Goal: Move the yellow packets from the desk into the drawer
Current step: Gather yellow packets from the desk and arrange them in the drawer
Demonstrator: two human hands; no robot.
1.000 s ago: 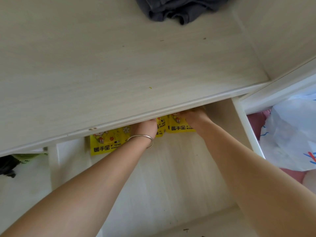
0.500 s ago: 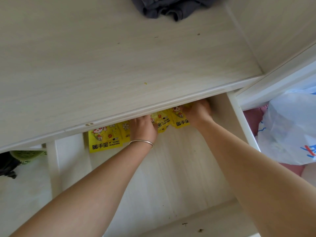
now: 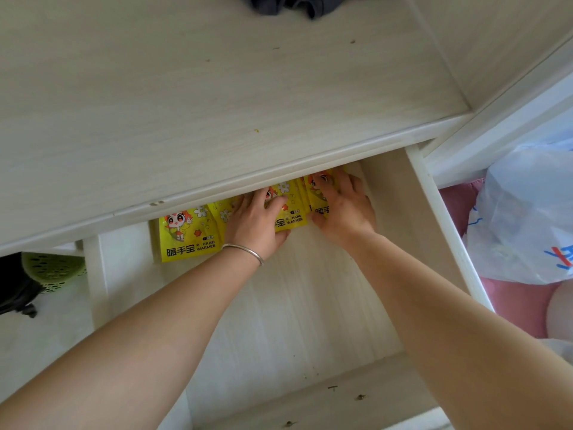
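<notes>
Change: both your hands have drawn back toward you from under the desk edge, and the packets now show further out than a second ago.
Packets (image 3: 186, 235): a yellow row lying flat on the drawer floor at its far end, overlapping one another. The row's long axis runs left to right, rising slightly toward the right. Print reads upright to you, cartoon heads toward the desk, lettering toward you. Top edges of the right-hand packets sit under the desk lip.
Left hand (image 3: 254, 223): palm down on the middle of the row, fingers spread and nearly straight, pressing the packets flat; your thumb lies at the near edge of one. It grips nothing.
Bracelet (image 3: 245, 250): thin silver band on your left wrist.
Right hand (image 3: 344, 209): palm down on the rightmost packet, fingers splayed over the cartoon face, slightly bent. Thumb at the packet's near edge. Whether it pinches the packet I cannot tell.
Drawer (image 3: 387, 193): pulled out, pale wood, its right wall just beside your right hand.
Desk (image 3: 217, 103): pale top with no packets in view on it; a dark cloth (image 3: 297, 4) lies at its far edge.
Surroundings: white bag (image 3: 527, 218) right of the drawer; green basket (image 3: 52, 270) at lower left.
</notes>
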